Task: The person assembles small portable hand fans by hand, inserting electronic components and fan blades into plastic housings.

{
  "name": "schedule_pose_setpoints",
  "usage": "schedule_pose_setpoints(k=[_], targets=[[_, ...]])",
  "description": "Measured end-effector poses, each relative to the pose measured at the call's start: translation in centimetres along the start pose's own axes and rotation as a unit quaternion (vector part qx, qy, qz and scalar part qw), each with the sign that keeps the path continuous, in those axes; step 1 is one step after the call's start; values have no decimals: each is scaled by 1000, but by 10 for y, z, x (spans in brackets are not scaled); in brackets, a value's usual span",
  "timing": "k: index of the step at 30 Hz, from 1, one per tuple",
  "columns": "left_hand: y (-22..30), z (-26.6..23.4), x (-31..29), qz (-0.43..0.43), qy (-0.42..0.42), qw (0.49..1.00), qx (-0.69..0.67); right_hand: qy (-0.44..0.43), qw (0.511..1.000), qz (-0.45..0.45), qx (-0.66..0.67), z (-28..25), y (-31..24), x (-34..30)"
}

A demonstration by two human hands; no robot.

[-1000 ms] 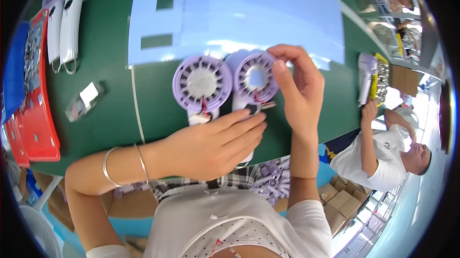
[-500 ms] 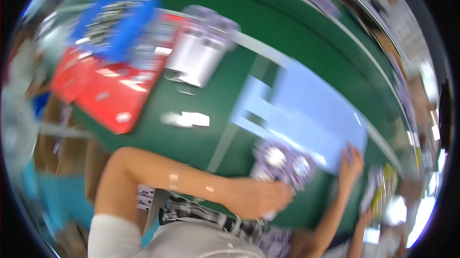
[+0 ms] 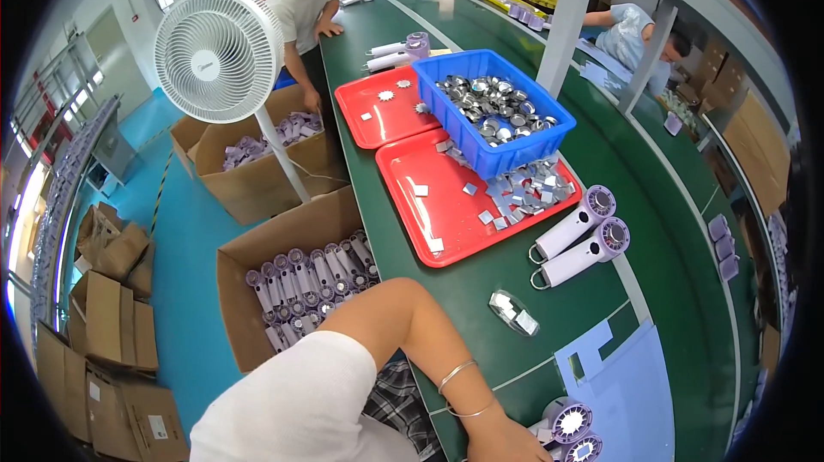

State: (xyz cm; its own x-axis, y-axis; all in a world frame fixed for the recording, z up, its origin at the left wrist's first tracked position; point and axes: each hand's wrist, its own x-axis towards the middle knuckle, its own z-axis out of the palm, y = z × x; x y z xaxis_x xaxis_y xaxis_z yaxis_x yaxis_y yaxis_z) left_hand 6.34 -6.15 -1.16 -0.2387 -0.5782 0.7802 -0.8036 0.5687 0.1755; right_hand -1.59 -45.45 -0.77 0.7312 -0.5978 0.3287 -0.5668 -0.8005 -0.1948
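My left hand [image 3: 505, 442], below two metal bangles, comes in at the lower edge beside two lilac handheld fans [image 3: 570, 421]. The picture's edge cuts off its fingers, so its grip is hidden. Each of these fans has a round head with a white starburst-shaped centre. They lie by a pale blue sheet [image 3: 639, 393] with cut-outs, on the green table [image 3: 463, 316]. Farther up the table, two more lilac fans [image 3: 573, 261] with wrist loops lie side by side. A small clear pack [image 3: 513, 314] with white pieces is nearer. My right hand is out of view.
Red trays [image 3: 412, 205] hold small silvery squares, and a blue bin [image 3: 515, 153] of round metal parts rests on them. Left of the table stand a carton [image 3: 236, 290] full of fans and a white standing fan [image 3: 217, 54]. A co-worker [image 3: 300, 12] stands farther along; a metal post [image 3: 571, 20] rises opposite.
The view has swung left and up, bringing the trays, cartons and co-workers into sight. My left hand has shifted to the lower edge. My right hand, earlier at the blue sheet, has left the picture.
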Motion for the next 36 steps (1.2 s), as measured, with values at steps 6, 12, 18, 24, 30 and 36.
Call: schedule_pose_setpoints(k=[6,12,18,24,30,36], targets=[[2,-6,-2,-22,-40,999,7,34,987,-132,-84,-12,-39,-16],[0,3,-4,-26,-39,999,-14,60,982,-124,-126,-13,-39,-29],[1,1,-2,-30,-61,998,-16,94,983,-157,-31,-7,-30,-41],[1,-1,-5,-23,-36,999,12,98,987,-127,-26,-4,-29,-34],[1,2,-3,-16,-11,1000,12,-18,1000,-23,8,-14,-23,-15],[-6,11,-5,10,10,1000,5,271,665,-596,360,60,64,46]])
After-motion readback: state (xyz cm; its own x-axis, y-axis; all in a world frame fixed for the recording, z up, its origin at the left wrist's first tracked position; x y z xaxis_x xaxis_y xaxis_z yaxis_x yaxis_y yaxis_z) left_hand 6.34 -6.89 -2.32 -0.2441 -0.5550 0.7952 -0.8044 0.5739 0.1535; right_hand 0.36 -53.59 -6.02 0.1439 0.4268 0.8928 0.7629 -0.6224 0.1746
